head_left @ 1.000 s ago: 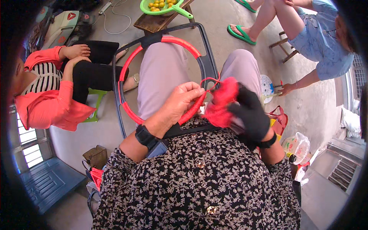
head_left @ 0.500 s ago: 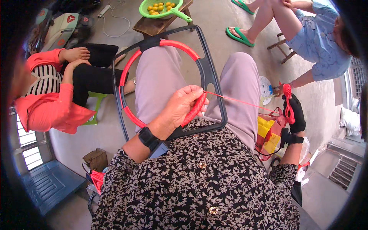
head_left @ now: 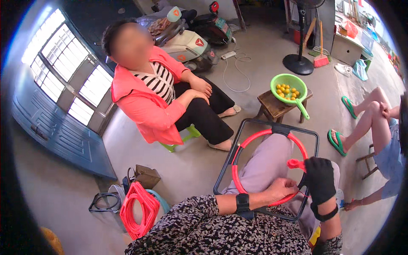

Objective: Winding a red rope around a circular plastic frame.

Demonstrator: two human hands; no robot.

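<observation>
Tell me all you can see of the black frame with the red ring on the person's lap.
The frame is black, squarish and round-cornered, and looks like plastic. Black bridges join it to an inner ring, mostly covered in red that looks like wound cord. It rests askew across the pale mauve trousers. The bare left grip holds the ring's lower right part; the gloved right grip, closed on a red cord bundle, overlaps the right side, so contact there is unclear.

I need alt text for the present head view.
The wearer's bare left hand grips a red-wrapped ring inside a black frame; the black-gloved right hand holds a red cord bundle. A person in coral sits nearby.
</observation>
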